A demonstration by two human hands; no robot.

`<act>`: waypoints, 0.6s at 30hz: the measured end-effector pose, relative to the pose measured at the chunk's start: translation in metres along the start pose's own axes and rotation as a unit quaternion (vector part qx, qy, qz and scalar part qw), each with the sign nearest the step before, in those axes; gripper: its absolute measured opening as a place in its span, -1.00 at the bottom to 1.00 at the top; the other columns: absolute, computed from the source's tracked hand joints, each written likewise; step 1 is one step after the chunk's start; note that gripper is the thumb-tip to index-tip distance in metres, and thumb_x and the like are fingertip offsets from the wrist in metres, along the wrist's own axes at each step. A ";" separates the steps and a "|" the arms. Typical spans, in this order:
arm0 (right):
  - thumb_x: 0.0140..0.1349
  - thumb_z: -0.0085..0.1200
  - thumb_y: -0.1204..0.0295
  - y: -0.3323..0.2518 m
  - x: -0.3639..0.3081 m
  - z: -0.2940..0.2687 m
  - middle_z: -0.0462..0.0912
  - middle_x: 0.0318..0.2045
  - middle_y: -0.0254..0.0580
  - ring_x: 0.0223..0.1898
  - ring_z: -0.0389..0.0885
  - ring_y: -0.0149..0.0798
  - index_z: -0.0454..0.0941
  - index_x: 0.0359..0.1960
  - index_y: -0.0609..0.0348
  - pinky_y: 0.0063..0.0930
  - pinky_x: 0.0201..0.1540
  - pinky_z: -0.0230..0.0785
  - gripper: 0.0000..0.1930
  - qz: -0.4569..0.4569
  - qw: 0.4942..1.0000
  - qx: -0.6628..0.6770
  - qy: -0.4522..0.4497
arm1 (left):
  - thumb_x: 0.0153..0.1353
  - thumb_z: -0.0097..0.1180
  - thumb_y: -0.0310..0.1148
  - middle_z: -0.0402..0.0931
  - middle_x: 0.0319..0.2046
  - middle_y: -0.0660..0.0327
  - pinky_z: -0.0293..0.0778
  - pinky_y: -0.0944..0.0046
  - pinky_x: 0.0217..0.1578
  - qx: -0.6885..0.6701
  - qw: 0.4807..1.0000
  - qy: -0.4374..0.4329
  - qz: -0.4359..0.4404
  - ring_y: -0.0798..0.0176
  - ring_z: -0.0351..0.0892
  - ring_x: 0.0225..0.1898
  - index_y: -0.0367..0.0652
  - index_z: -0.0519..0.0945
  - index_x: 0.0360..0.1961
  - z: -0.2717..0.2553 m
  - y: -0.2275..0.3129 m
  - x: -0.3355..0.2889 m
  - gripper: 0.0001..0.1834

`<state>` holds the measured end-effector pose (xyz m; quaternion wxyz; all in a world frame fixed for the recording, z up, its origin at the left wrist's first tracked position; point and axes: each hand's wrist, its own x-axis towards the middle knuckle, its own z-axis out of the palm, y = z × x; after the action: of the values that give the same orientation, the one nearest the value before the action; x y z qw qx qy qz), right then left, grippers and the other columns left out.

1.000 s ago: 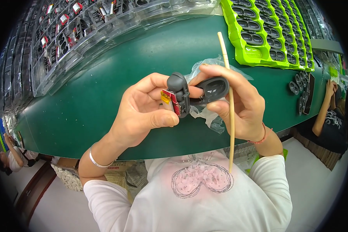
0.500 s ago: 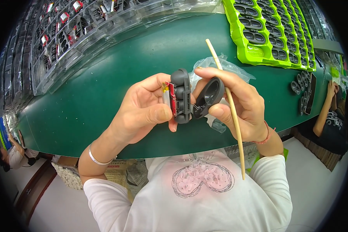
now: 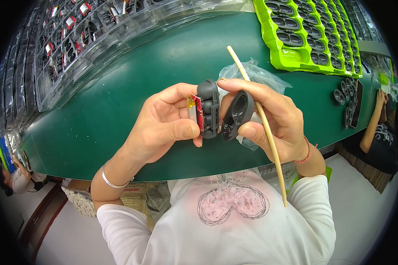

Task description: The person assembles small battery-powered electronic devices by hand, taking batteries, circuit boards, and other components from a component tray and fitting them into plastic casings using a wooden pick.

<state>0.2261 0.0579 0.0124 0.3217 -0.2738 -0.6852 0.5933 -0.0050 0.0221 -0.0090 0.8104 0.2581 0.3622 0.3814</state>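
My left hand (image 3: 157, 126) is closed on the black inner part of an earbud charging case (image 3: 209, 110). A red circuit board (image 3: 199, 115) and a silvery battery with yellow tape (image 3: 192, 106) sit on its palm side. My right hand (image 3: 281, 121) pinches a black oval case shell (image 3: 242, 109) between thumb and fingers, its hollow showing. A thin pale wooden stick (image 3: 269, 134) is also tucked in that hand, slanting from upper left to lower right. The two case parts are close together with a narrow gap between. Thin strands show near the shell's lower edge.
Behind my right hand lies a crumpled clear plastic bag (image 3: 256, 73) on the green table (image 3: 119, 88). A lime-green tray (image 3: 292, 62) of black case parts stands far right, near loose black parts (image 3: 347, 97). Clear trays (image 3: 75, 88) fill the far left. Other people sit at both sides.
My right hand has turned a little, tipping the shell more upright. The stick's upper end has swung left and its lower end right. My left hand keeps its hold.
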 end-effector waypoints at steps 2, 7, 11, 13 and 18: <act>0.33 0.09 0.19 -0.001 0.000 -0.001 0.59 -0.30 -0.09 -0.30 0.60 -0.31 0.31 0.22 0.46 -0.48 -0.21 0.44 -0.40 0.017 1.000 0.002 -0.009 | -0.08 0.49 -0.08 0.57 -0.23 0.09 0.56 0.41 -0.54 0.003 1.000 0.004 0.002 0.22 0.66 -0.28 -0.27 0.41 0.10 0.001 -0.001 -0.001 -0.21; 0.33 0.09 0.21 -0.001 0.000 -0.004 0.58 -0.12 0.00 -0.16 0.63 -0.24 0.32 0.22 0.47 -0.43 -0.07 0.46 -0.41 0.015 0.999 -0.029 -0.019 | -0.09 0.49 -0.08 0.59 -0.21 0.07 0.59 0.42 -0.54 0.008 1.000 0.002 0.006 0.25 0.66 -0.28 -0.29 0.41 0.11 0.002 0.000 0.000 -0.20; 0.32 0.10 0.25 0.001 0.000 -0.004 0.52 0.04 0.06 -0.03 0.60 -0.21 0.32 0.21 0.47 -0.36 0.08 0.44 -0.43 0.019 0.998 -0.049 -0.022 | -0.01 0.39 -0.33 0.57 -0.16 0.04 0.63 0.34 -0.40 0.004 1.000 -0.014 0.009 0.26 0.64 -0.26 -0.36 0.42 0.10 0.000 0.001 -0.001 -0.34; 0.32 0.10 0.27 0.000 -0.001 -0.003 0.53 0.04 0.05 -0.01 0.59 -0.22 0.32 0.21 0.46 -0.36 0.09 0.43 -0.44 0.026 0.998 -0.047 -0.017 | 0.08 0.29 -0.57 0.54 -0.12 0.01 0.63 0.28 -0.29 -0.010 0.999 -0.037 0.013 0.27 0.61 -0.25 -0.43 0.41 0.11 -0.001 0.001 -0.001 -0.45; 0.31 0.11 0.33 0.000 -0.002 -0.001 0.53 0.04 0.03 0.00 0.57 -0.24 0.33 0.21 0.45 -0.37 0.10 0.41 -0.47 0.046 0.998 -0.030 0.012 | -0.16 0.53 -0.07 0.58 -0.16 0.07 0.66 0.36 -0.47 0.036 0.999 0.005 -0.003 0.08 0.69 -0.24 -0.27 0.46 0.06 0.006 0.001 0.000 -0.19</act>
<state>0.2277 0.0569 0.0125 0.2938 -0.3212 -0.6854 0.5838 -0.0005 0.0217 -0.0052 0.8001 0.2843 0.3801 0.3668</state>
